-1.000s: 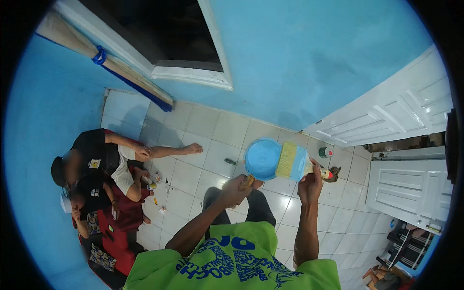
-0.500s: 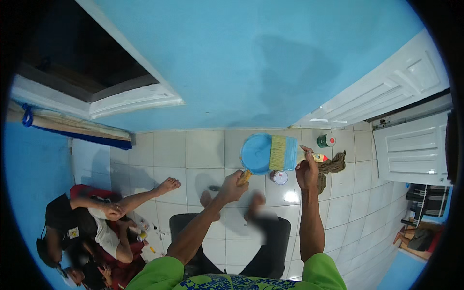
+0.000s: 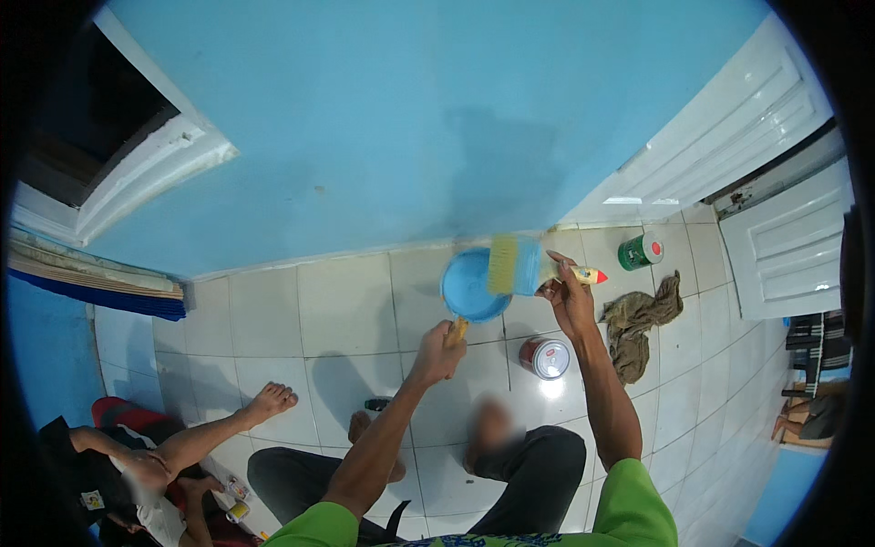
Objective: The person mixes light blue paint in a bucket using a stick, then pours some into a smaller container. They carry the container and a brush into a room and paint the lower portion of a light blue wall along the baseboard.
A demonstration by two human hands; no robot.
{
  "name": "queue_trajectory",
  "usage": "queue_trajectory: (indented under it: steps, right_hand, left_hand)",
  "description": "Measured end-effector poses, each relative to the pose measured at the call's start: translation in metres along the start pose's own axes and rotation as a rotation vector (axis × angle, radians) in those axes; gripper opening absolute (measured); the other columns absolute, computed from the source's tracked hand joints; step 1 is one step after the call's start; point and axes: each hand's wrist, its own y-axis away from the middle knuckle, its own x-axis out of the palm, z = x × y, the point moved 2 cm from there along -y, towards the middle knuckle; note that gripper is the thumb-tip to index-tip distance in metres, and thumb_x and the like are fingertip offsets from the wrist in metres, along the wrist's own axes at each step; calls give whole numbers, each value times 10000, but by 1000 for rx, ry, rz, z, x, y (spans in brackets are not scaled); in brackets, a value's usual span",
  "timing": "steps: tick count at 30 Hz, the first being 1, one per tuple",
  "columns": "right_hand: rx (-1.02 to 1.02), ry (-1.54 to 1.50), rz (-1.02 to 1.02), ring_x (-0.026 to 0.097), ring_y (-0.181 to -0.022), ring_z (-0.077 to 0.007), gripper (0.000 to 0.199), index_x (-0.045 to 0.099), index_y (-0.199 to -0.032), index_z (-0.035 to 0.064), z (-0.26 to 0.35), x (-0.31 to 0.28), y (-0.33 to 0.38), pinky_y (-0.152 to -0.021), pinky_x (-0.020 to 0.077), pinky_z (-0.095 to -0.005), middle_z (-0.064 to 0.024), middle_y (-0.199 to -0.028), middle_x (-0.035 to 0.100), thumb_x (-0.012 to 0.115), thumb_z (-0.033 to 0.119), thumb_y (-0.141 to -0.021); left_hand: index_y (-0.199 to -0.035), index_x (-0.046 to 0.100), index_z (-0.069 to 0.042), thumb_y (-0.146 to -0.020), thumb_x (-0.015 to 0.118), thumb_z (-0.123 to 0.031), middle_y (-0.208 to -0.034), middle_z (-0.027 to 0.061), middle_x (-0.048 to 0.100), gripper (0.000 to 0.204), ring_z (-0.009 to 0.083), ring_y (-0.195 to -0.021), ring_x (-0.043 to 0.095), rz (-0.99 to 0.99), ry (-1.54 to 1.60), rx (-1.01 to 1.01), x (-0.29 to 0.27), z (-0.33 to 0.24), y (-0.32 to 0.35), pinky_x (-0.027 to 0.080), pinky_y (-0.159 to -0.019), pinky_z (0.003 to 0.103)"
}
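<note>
My left hand (image 3: 439,353) grips the yellow handle of a round scoop (image 3: 471,288) filled with blue paint, held out in front of me. My right hand (image 3: 567,297) holds a wide paintbrush (image 3: 521,266) by its handle, whose end is yellow with a red tip. The brush's yellow and blue bristles lie over the right rim of the scoop. Both are held up near the blue wall (image 3: 410,118), above the white tiled floor (image 3: 319,319).
An open paint can (image 3: 545,357) stands on the tiles below my right hand. A green can (image 3: 641,250) and a brown rag (image 3: 641,321) lie near the white door (image 3: 729,118). A person (image 3: 155,460) sits on the floor at lower left. A window (image 3: 100,155) is upper left.
The view has swung upward toward the wall. The scoop and brush stay together in my hands, and the seated person has shifted to the lower left corner.
</note>
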Motion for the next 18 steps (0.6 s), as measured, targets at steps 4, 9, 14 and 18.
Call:
queue_trajectory:
  steps: [4, 9, 14, 18]
  right_hand:
    - [9, 46, 36, 613, -662, -143, 391, 550, -1302, 14, -27, -15, -15, -703, 549, -328, -38, -727, 616, 544, 283, -1018]
    - [9, 201, 43, 597, -640, -145, 355, 591, -1263, -2, -45, -28, -28, -690, 548, -313, -46, -719, 615, 577, 235, -999]
    - [-53, 324, 39, 594, -646, -140, 360, 597, -1258, -19, -46, -35, -32, -697, 560, -316, -47, -726, 605, 592, 219, -989]
    - [-60, 316, 15, 594, -667, -124, 375, 593, -1284, 2, -44, -41, -31, -737, 577, -321, -29, -746, 592, 597, 234, -990]
  left_hand:
    - [-960, 504, 12, -896, 599, -87, -634, 29, 518, 152, 112, -406, 477, -23, 19, 41, 5, 34, -27, 374, -345, 295]
    - [-951, 506, 11, -880, 591, -73, -623, 27, 507, 139, 113, -409, 476, -59, 8, 53, 7, 56, -47, 366, -346, 289]
    - [-916, 514, -4, -860, 584, -55, -604, 19, 499, 103, 110, -406, 470, -81, 75, 52, 10, 69, -59, 362, -349, 298]
    - [-903, 515, -17, -862, 587, -55, -602, 16, 496, 91, 104, -404, 458, -81, 54, 116, 14, 74, -63, 360, -351, 297]
